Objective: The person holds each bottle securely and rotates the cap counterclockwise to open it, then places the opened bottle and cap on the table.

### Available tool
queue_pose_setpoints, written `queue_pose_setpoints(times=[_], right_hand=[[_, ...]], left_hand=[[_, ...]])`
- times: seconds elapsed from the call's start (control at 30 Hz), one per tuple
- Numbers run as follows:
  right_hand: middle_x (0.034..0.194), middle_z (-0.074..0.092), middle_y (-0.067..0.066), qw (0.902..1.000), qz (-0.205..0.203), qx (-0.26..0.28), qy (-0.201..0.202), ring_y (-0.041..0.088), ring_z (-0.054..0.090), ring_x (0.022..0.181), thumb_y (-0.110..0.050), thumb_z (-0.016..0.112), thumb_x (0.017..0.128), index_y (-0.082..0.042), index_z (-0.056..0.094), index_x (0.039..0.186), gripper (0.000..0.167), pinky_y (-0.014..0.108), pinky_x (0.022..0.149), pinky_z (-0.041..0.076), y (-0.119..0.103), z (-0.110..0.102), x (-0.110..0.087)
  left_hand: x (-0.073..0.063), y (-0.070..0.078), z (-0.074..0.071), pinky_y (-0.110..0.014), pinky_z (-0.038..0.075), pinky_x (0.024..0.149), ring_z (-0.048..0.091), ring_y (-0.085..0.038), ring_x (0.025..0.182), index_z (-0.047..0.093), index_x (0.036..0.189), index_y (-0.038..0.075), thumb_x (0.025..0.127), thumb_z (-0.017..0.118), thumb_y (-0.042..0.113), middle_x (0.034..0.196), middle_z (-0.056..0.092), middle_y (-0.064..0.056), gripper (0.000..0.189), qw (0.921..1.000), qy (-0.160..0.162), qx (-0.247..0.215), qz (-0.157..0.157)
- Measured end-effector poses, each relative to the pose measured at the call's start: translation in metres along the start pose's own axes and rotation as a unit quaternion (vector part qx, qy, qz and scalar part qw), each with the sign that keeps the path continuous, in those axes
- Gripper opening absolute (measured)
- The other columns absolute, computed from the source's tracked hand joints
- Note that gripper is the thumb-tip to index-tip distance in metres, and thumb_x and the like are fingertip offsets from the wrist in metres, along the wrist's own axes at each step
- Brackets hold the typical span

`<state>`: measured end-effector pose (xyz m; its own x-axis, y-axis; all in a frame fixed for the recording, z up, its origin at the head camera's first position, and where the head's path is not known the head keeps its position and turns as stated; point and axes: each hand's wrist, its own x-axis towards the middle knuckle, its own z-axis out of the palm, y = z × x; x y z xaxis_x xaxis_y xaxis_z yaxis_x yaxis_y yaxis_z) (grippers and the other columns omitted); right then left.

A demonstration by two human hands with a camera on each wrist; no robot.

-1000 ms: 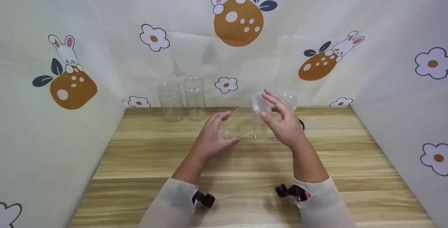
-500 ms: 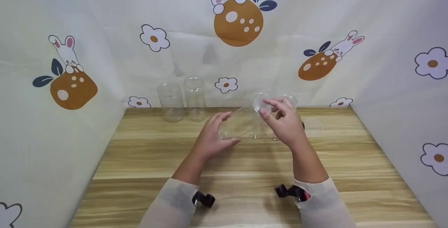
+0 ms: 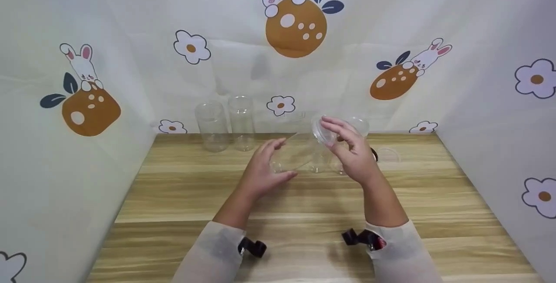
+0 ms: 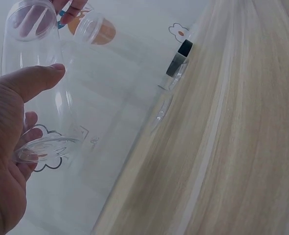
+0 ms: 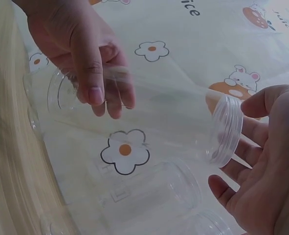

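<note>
Left grip (image 3: 260, 172) round clear ribbed jar (image 3: 295, 154), right grip (image 3: 354, 152) on its threaded mouth

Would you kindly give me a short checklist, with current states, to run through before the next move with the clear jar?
1. Left hand grips the tilted clear plastic jar near its base: ok.
2. Right hand fingers curl at the jar's threaded mouth: ok.
3. Lid seated on that mouth: cannot tell.
4. Two upright clear jars stand apart at the back of the wooden table: ok.
5. Loose clear lid lies on the table beyond the right hand: ok.
</note>
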<state>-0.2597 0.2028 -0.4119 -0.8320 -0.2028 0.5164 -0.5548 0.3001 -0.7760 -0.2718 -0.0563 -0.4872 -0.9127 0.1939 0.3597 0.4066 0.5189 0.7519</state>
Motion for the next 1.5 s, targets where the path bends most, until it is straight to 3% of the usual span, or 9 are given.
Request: queue_pose_setpoints(times=[0.17,0.33,0.67,0.9,1.13,1.5], right_hand=[[0.155,0.062,0.003,1.0,0.006,-0.002,0.0,0.014,0.054,0.137,-0.004,0.064,0.097,-0.017,0.072,0.14,0.045,0.031,0.1,0.045,-0.0001,-0.0008,0.0006],[0.154,0.062,0.001,0.9989,0.026,-0.023,0.032,0.017,0.054,0.134,-0.021,0.073,0.098,-0.017,0.071,0.141,0.044,0.042,0.103,0.047,-0.0002,-0.0014,0.0019],[0.133,0.069,-0.001,0.9888,0.098,-0.085,0.074,0.019,0.057,0.094,-0.037,0.077,0.097,-0.021,0.075,0.133,0.04,0.024,0.072,0.042,0.0009,-0.0014,0.0045],[0.126,0.07,0.007,0.9876,0.11,-0.097,0.057,0.017,0.054,0.088,-0.039,0.078,0.096,-0.017,0.077,0.129,0.04,0.024,0.072,0.044,-0.0008,-0.0004,0.0046],[0.137,0.069,0.004,0.9932,0.088,-0.068,0.035,0.016,0.059,0.109,-0.029,0.076,0.099,-0.016,0.075,0.135,0.038,0.023,0.083,0.049,0.0003,-0.0017,0.003],[0.154,0.062,0.002,0.9994,0.029,-0.014,0.011,0.015,0.055,0.137,-0.005,0.067,0.098,-0.016,0.071,0.141,0.045,0.03,0.104,0.047,-0.0004,0.0001,0.0021]], left_hand=[[0.0003,0.0005,-0.0008,-0.052,0.044,0.124,0.058,-0.026,0.139,0.057,0.151,0.02,0.072,0.1,0.034,0.146,0.064,-0.003,0.091,1.0,0.003,-0.002,0.006],[0.0008,0.0019,-0.0016,-0.051,0.044,0.124,0.058,-0.025,0.14,0.057,0.151,0.02,0.072,0.1,0.034,0.147,0.063,-0.003,0.091,1.0,0.001,-0.003,0.007],[-0.0005,0.0036,-0.0015,-0.051,0.043,0.125,0.056,-0.026,0.143,0.056,0.153,0.02,0.074,0.099,0.035,0.149,0.062,-0.003,0.091,1.0,-0.008,0.001,0.002],[-0.0005,0.0021,-0.0006,-0.051,0.042,0.126,0.055,-0.026,0.144,0.056,0.153,0.02,0.074,0.098,0.036,0.15,0.062,-0.003,0.091,0.9999,-0.009,0.005,0.007],[-0.0008,0.001,0.0008,-0.05,0.044,0.124,0.057,-0.024,0.141,0.056,0.152,0.02,0.075,0.098,0.041,0.147,0.063,-0.001,0.091,0.9999,-0.009,0.011,0.009],[-0.0004,0.0007,0.0004,-0.049,0.044,0.124,0.057,-0.023,0.141,0.055,0.153,0.023,0.074,0.097,0.043,0.147,0.063,0.0,0.092,0.9999,-0.007,0.006,0.004]])
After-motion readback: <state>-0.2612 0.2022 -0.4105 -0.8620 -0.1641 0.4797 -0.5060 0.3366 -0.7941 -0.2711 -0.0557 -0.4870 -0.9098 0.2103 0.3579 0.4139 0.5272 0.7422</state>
